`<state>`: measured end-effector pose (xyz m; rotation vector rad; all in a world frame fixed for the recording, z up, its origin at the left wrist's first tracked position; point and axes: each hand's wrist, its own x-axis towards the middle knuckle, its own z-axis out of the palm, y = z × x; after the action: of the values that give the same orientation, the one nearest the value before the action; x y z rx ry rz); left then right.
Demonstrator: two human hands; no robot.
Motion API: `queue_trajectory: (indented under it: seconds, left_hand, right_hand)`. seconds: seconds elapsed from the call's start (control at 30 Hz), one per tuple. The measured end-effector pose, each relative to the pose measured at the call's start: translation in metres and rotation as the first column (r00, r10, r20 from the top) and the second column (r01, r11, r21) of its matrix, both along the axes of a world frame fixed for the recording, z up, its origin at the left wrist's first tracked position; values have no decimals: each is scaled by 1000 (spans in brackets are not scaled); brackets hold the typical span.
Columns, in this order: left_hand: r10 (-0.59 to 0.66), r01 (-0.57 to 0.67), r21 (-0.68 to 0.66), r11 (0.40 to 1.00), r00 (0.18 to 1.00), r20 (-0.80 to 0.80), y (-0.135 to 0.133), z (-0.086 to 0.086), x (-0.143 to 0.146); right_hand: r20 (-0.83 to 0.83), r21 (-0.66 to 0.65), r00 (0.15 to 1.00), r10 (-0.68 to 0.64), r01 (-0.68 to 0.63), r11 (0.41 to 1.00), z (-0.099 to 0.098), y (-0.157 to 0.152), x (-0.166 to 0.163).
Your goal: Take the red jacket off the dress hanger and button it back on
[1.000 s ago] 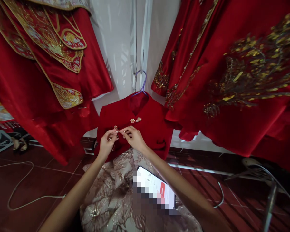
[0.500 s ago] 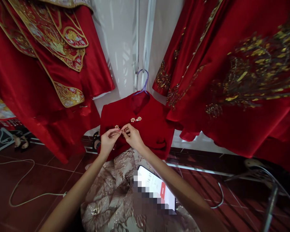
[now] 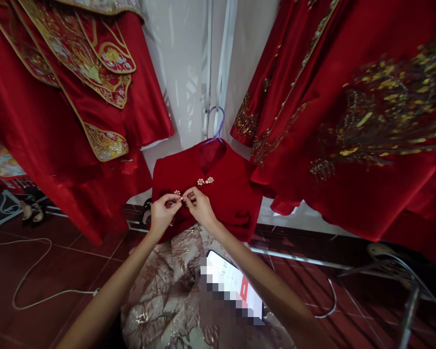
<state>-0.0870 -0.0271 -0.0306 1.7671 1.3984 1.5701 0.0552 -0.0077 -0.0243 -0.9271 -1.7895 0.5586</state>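
Observation:
A red jacket (image 3: 232,206) hangs from a purple hanger (image 3: 220,128) in front of me. Two gold-and-pearl flower ornaments form a fastener (image 3: 205,181) across its upper front. Lower down, my left hand (image 3: 162,213) and my right hand (image 3: 200,207) meet fingertip to fingertip over the jacket. Both are closed in a pinch on a small beaded button fastener (image 3: 182,198), largely covered by my fingers. A flower ornament (image 3: 177,192) shows just above the left fingers. Below my wrists, a lit phone (image 3: 227,278) rests on shiny patterned fabric (image 3: 156,295) over my lap.
Embroidered red garments hang on the left (image 3: 105,111) and right (image 3: 349,145), close to the jacket. A metal rack post (image 3: 221,58) rises behind it. On the tiled floor lie a white cable (image 3: 32,240), black shoes (image 3: 36,213) and a metal-legged stand (image 3: 409,300).
My fingertips have shifted slightly while staying pinched at the same spot, and a pale bead shows more clearly between them. The view has moved a little.

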Motion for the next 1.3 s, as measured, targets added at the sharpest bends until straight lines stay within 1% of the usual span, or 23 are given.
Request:
queue_trajectory:
  seconds: [0.07, 0.13, 0.23, 0.33, 0.37, 0.43, 0.47, 0.53, 0.57, 0.6, 0.7, 0.73, 0.8, 0.97, 1.03, 1.1, 1.2, 1.3]
  left_hand:
    - [-35, 35, 2, 999, 996, -76, 1, 5, -3]
    - [-104, 103, -13, 995, 987, -125, 3, 7, -8]
    - [-173, 167, -56, 984, 976, -129, 5, 6, -16]
    - [-173, 161, -113, 981, 979, -111, 5, -2, -26]
    - [-191, 172, -148, 974, 974, -122, 5, -6, -28]
    - [-264, 221, -234, 947, 949, -172, 4, -14, -31]
    - [-314, 253, -274, 928, 927, -205, 3, -18, -31]
    - [-383, 282, -339, 897, 880, -281, 0, -25, -28]
    - [-390, 264, -364, 893, 859, -333, -3, -28, -26]
    - [-376, 218, -390, 895, 839, -394, -5, -29, -23]
    - [-280, -17, -445, 895, 757, -591, -13, -27, -14]
    - [-259, -79, -451, 889, 727, -637, -16, -26, -11]
    - [-232, -143, -445, 884, 692, -683, -19, -21, -7]
    - [-159, -137, -349, 927, 699, -697, -22, -9, -6]
    - [-173, -101, -344, 933, 714, -679, -21, -5, -9]
    - [-208, -56, -365, 929, 738, -643, -20, -4, -12]
    - [-225, -40, -380, 924, 748, -625, -17, -6, -17]
    - [-250, -35, -397, 917, 725, -641, -14, -14, -18]
  right_hand:
    - [5, 10, 1000, -13, 13, 1000, 1, 0, -1]
    - [13, 11, 1000, -17, 17, 1000, 2, -1, 0]
    - [13, -51, 998, 54, -53, 997, 7, -7, 8]
    - [40, -160, 981, 191, -182, 970, 15, -20, 28]
    - [58, -199, 967, 246, -231, 953, 17, -25, 36]
    - [80, -271, 935, 345, -312, 910, 22, -38, 54]
    - [77, -296, 928, 366, -329, 897, 23, -45, 62]
    - [80, -322, 936, 343, -301, 897, 24, -59, 78]
    - [85, -328, 946, 314, -271, 905, 23, -64, 84]
    - [95, -335, 954, 285, -239, 911, 22, -69, 90]
    - [144, -340, 965, 221, -161, 927, 16, -74, 100]
    - [168, -331, 965, 203, -139, 933, 13, -73, 101]
    - [207, -309, 961, 182, -113, 944, 3, -69, 102]
    - [226, -292, 967, 117, -47, 955, -37, -56, 94]
    - [203, -301, 976, 81, -16, 954, -49, -55, 88]
    - [162, -335, 983, 90, -31, 942, -52, -56, 85]
    - [123, -385, 979, 163, -105, 917, -47, -58, 84]
    - [194, -373, 962, 191, -108, 922, -44, -60, 86]
